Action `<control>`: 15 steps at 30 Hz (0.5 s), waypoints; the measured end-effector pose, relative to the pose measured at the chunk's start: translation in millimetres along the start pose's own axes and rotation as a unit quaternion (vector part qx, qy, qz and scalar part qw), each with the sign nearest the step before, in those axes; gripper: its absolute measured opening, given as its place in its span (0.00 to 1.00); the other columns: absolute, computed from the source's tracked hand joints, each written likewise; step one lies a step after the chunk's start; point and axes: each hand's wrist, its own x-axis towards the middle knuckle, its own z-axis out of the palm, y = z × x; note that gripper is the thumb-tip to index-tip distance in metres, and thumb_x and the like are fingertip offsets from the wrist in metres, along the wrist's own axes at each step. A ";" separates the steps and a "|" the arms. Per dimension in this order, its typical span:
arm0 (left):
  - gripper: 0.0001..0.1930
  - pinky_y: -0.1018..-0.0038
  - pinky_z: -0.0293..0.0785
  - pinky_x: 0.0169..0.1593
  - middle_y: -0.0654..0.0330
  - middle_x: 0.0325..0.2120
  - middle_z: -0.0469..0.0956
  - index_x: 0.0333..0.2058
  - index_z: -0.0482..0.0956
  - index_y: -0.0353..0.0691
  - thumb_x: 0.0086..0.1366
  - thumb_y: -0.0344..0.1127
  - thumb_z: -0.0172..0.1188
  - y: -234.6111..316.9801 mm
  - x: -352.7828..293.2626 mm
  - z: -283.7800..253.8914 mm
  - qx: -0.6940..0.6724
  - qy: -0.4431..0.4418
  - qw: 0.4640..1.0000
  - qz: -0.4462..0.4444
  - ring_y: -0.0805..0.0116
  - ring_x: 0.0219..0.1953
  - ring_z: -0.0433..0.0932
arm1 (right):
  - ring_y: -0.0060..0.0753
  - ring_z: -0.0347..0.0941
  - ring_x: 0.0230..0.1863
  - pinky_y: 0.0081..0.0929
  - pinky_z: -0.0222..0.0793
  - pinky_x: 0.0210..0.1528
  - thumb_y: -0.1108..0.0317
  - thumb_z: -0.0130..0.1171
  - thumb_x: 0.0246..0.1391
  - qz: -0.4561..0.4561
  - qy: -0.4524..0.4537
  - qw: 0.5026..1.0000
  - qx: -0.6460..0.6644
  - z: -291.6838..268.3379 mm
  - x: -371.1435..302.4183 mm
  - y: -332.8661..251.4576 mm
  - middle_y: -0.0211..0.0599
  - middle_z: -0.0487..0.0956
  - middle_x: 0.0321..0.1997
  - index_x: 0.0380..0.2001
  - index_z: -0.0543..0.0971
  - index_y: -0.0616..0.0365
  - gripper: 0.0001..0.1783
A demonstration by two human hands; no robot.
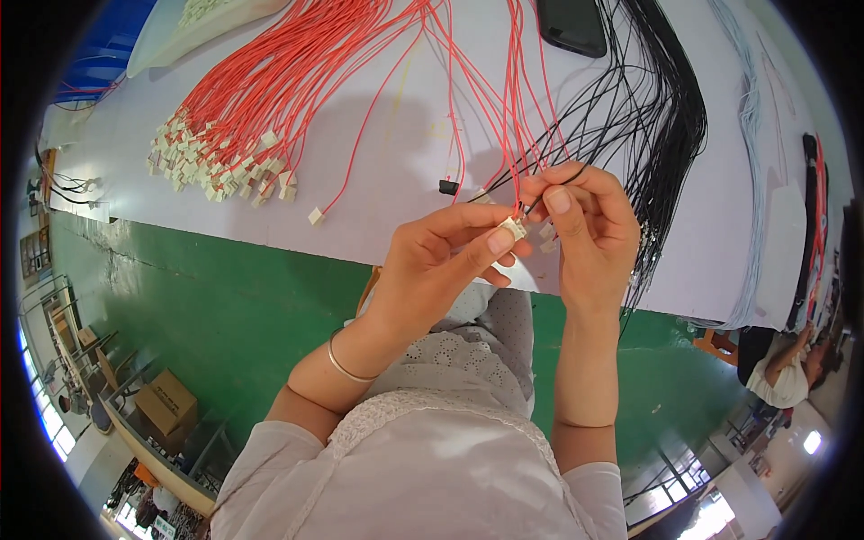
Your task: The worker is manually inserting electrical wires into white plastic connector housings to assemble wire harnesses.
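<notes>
Over the table's near edge, my left hand (450, 247) pinches a small white connector (513, 229) between thumb and fingers. Red wires run up from that connector. Close beside it, my right hand (589, 220) pinches a thin black wire (531, 209), its end at or very near the connector; whether it is inside cannot be made out. Behind my right hand spreads a large bundle of black wires (679, 117). To the left lies a thick bundle of red wires (297, 63), with many white connectors (220, 162) on their near ends.
A single red wire's white connector (316, 216) lies apart near the edge. A small black piece (448, 187) sits beyond my left hand. At the back are a dark phone (572, 25) and a white tray (193, 36). Pale blue wires (749, 180) stretch along the right; another person (783, 373) is beyond.
</notes>
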 end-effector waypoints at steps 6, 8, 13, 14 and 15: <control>0.14 0.77 0.80 0.37 0.58 0.40 0.81 0.49 0.78 0.31 0.69 0.34 0.59 1.1 -0.4 -3.7 -0.009 -0.008 1.000 -0.016 0.71 0.43 0.82 | 0.24 0.77 0.38 0.22 0.72 0.40 0.70 0.59 0.61 -0.022 -0.019 1.000 0.002 -0.8 -1.5 2.6 0.41 0.82 0.38 0.43 0.76 0.63 0.09; 0.14 0.77 0.80 0.37 0.58 0.40 0.81 0.49 0.78 0.31 0.69 0.34 0.59 0.9 -1.2 -4.1 -0.020 -0.008 1.000 -0.013 0.71 0.43 0.82 | 0.24 0.77 0.37 0.22 0.72 0.40 0.71 0.59 0.61 -0.020 -0.019 1.000 0.008 -2.2 -3.5 4.1 0.41 0.82 0.38 0.43 0.76 0.63 0.09; 0.15 0.76 0.80 0.35 0.57 0.35 0.82 0.49 0.78 0.33 0.69 0.37 0.58 2.7 0.0 -3.1 -0.010 -0.014 1.000 -0.007 0.71 0.38 0.81 | 0.23 0.76 0.38 0.22 0.72 0.39 0.72 0.58 0.62 -0.010 -0.016 0.999 0.033 -4.8 -4.0 8.3 0.40 0.82 0.38 0.43 0.77 0.64 0.08; 0.15 0.76 0.80 0.35 0.57 0.35 0.82 0.49 0.78 0.33 0.69 0.37 0.58 2.5 -0.1 -2.7 -0.010 -0.014 1.000 -0.007 0.71 0.38 0.81 | 0.21 0.77 0.39 0.22 0.74 0.40 0.74 0.57 0.62 -0.014 -0.015 0.999 0.026 -4.1 -3.8 8.1 0.40 0.82 0.37 0.42 0.77 0.65 0.08; 0.14 0.76 0.80 0.35 0.57 0.36 0.82 0.49 0.78 0.33 0.69 0.36 0.58 2.0 0.0 -1.6 0.012 -0.011 1.000 0.011 0.71 0.39 0.81 | 0.21 0.77 0.39 0.22 0.74 0.40 0.74 0.57 0.62 -0.015 -0.014 0.999 0.026 -4.3 -4.3 7.9 0.40 0.82 0.37 0.42 0.77 0.65 0.08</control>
